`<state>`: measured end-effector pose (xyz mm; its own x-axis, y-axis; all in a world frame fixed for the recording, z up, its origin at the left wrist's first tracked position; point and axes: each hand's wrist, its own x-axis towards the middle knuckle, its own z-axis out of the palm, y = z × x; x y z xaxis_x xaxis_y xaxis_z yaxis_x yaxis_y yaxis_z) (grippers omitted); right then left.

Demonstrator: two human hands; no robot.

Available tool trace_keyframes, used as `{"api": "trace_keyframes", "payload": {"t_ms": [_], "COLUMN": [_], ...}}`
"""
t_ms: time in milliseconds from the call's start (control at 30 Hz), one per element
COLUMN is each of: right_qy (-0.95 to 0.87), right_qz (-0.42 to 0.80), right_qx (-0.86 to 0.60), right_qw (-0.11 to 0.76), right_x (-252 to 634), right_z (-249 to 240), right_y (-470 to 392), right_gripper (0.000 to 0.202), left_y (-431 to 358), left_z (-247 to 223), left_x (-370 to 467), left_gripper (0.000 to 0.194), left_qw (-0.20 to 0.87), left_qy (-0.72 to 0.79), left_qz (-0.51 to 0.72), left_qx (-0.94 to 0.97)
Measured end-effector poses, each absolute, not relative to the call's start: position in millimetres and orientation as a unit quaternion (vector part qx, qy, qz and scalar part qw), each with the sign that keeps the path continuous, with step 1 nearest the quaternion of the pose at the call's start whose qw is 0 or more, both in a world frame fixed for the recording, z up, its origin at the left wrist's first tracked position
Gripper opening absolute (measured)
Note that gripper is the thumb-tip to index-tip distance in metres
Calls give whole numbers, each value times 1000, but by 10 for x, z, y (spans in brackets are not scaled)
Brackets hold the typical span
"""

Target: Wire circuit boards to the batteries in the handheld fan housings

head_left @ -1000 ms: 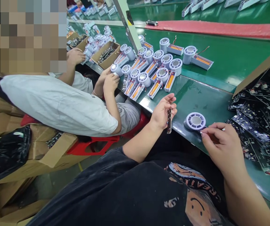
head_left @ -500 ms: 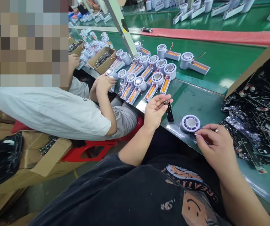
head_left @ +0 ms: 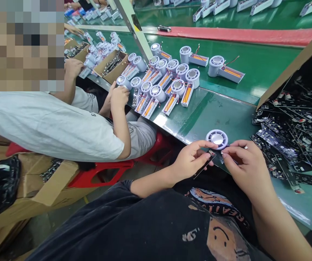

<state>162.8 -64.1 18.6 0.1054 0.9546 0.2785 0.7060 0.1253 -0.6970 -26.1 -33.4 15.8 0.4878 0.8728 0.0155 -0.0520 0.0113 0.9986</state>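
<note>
A narrow black circuit board (head_left: 205, 165) is pinched in my left hand (head_left: 192, 159), below and left of a round lilac fan head (head_left: 217, 139). The fan head sits near the front edge of the green table, its silver disc facing up. Close to its right side, my right hand (head_left: 246, 163) has thumb and forefinger closed on a tiny white piece (head_left: 222, 153), which looks like a wire connector. The two hands' fingertips are a short way apart. The lower part of the fan is hidden by my hands.
Many loose black boards (head_left: 288, 134) fill the right side by a cardboard box (head_left: 294, 65). Several lilac fans (head_left: 157, 92) with orange-filled handles stand left of centre. A person (head_left: 85, 127) in a light shirt sits at the left, near a box of small parts (head_left: 112, 67).
My left hand has moved right and down with the black board, from beside the other fans to the fan head. My right hand keeps its pinch. The view has shifted slightly.
</note>
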Motion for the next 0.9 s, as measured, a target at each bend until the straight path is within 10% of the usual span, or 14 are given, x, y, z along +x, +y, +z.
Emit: {"api": "trace_keyframes", "payload": {"t_ms": [367, 900], "right_qy": [-655, -635], "right_qz": [101, 103], "right_qx": [-671, -669], "right_qw": [331, 371], "right_x": [1536, 1535], "right_z": [254, 217], "right_y": [-709, -700], "right_gripper": [25, 24], "left_y": [-223, -381], "left_z": [185, 138], "left_x": [-161, -223], "left_gripper": [21, 41], "left_qw": [232, 483], "left_qy": [350, 340], "left_qz": [331, 420], "left_qx": [845, 689]}}
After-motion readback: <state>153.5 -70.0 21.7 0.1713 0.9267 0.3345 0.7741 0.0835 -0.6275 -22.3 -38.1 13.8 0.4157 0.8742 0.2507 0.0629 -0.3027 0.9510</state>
